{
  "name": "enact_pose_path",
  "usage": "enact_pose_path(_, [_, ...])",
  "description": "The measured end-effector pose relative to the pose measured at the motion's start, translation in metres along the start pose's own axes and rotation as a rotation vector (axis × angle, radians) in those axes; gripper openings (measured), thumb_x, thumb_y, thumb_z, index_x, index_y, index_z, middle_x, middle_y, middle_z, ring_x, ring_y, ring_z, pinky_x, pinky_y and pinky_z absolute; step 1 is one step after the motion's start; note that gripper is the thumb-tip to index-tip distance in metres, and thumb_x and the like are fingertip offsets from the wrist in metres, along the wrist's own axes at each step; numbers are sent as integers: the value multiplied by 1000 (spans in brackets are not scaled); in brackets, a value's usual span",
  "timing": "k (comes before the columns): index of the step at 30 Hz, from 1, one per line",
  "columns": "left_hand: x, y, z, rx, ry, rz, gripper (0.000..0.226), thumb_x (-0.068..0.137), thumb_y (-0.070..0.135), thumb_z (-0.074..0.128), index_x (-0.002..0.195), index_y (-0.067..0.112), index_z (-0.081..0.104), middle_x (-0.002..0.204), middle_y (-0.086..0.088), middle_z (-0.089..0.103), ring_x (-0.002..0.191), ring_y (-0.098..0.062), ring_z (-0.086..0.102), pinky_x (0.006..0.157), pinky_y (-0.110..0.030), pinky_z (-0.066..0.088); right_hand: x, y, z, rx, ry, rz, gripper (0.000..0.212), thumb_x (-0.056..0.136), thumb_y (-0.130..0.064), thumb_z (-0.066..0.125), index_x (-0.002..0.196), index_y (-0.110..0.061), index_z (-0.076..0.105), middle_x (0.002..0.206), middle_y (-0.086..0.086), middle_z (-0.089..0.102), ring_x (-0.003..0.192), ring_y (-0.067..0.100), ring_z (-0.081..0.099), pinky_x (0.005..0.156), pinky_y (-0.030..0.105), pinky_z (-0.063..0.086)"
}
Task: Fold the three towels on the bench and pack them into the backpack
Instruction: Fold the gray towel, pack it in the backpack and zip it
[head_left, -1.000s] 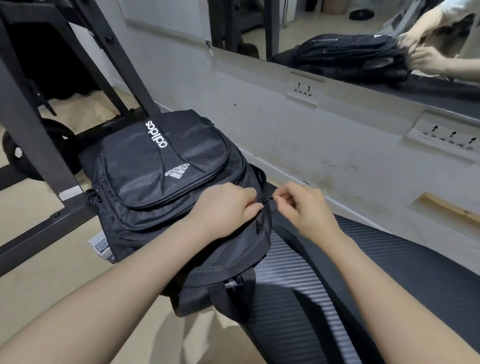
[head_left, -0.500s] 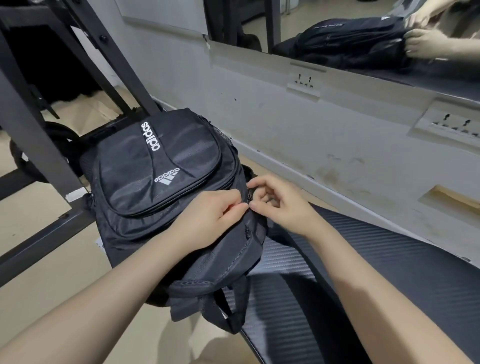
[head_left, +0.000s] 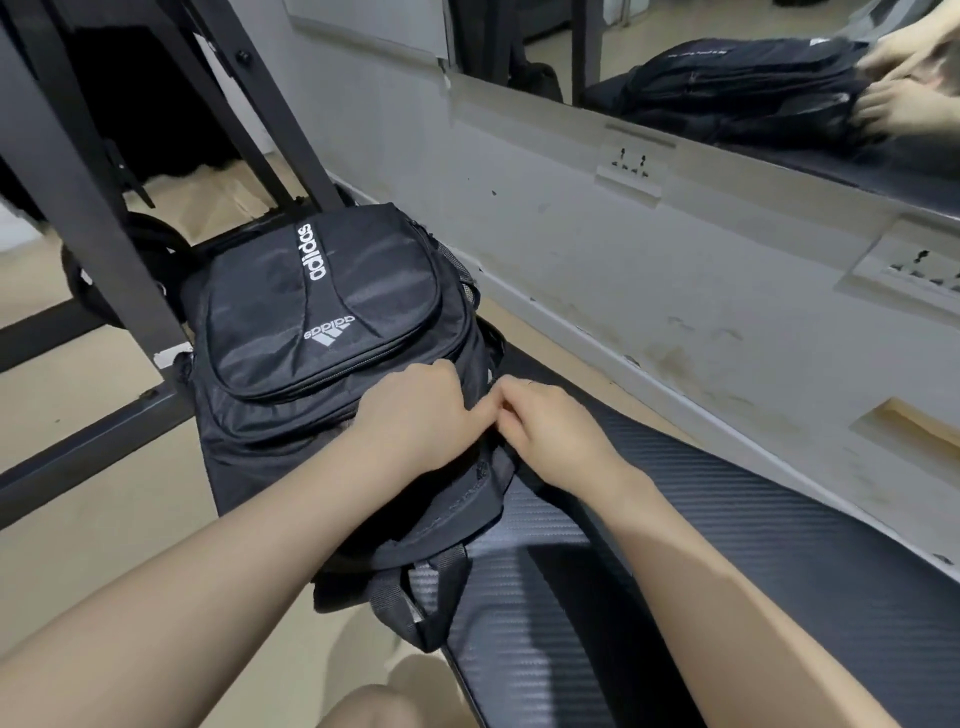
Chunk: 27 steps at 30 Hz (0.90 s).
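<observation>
**Both Hands Pinched at the Backpack's Top Edge**

While the two hands met at the near right corner of the backpack, both were curled tight rather than spread; the left hand lay knuckles-up on the black fabric, its fingers folded under and its thumb pressed toward the other hand; the right hand came in from the right, fingers bent and pinched together at the same spot on the bag's edge, touching the left hand's fingertips; what exactly sat between the pinching fingers was hidden by the hands themselves, so whether it was a zip pull or only fabric could not be told.

The backpack was black, with white lettering and a three-stripe logo on its front pocket; it lay flat on its back, front pocket upward, its zips appearing closed and its body looking filled out; a carry loop and strap hung off the near end; no towel showed anywhere outside it.

The bag rested on the far end of the bench, a dark padded surface with a ribbed weave, and overhung the bench's left edge above the tan floor; it lay directly under and ahead of the hands, with most of its bulk beyond the left hand; a black metal frame stood just left of it; a grey wall with sockets ran along the right, and a mirror above it reflected the bag and both hands.
</observation>
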<state>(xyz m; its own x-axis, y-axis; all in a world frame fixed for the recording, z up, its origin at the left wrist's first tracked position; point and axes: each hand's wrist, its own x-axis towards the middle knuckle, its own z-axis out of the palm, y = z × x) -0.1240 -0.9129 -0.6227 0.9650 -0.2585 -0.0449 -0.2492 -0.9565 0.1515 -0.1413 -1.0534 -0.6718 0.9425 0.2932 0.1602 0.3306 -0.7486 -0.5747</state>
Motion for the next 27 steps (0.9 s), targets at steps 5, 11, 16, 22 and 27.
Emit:
enact_pose_path(5, [5,0,-1,-98,-82,58,36,94,38,42,67,14,41,84,-10,59,93,-32,55,68,-31,32,-11,6,-11,-21,135,-67,17,93,-27,51,91,-13,61,89,1,62,79,24,58,65,38,47])
enact_pose_path(11, [0,-14,2,-406,124,150,43,88,18,54,55,17,26,50,1,30,49,-13,34,50,-21,27,17,13,-8,18,257,129,18,93,-32,51,93,-18,63,82,-14,50,77,10,47,62,28,31])
enact_pose_path(16, [0,-16,0,-469,172,190,45,85,15,58,54,18,25,47,3,27,49,-8,36,49,-16,29,62,39,-7,111,321,293,14,91,-20,55,86,-9,63,82,3,58,77,17,47,63,27,29])
enact_pose_path(22, [-2,-19,-1,-535,147,177,45,85,14,58,54,17,25,47,4,25,47,-8,32,47,-15,28,116,51,8,159,298,415,15,91,-18,55,89,-6,64,91,14,67,89,31,58,67,32,40])
enact_pose_path(27, [-3,-21,2,-568,96,155,46,84,15,58,53,19,24,44,4,30,47,-8,29,47,-17,26,142,59,8,102,268,544,17,93,-22,52,95,-11,65,105,14,64,95,33,58,67,28,36])
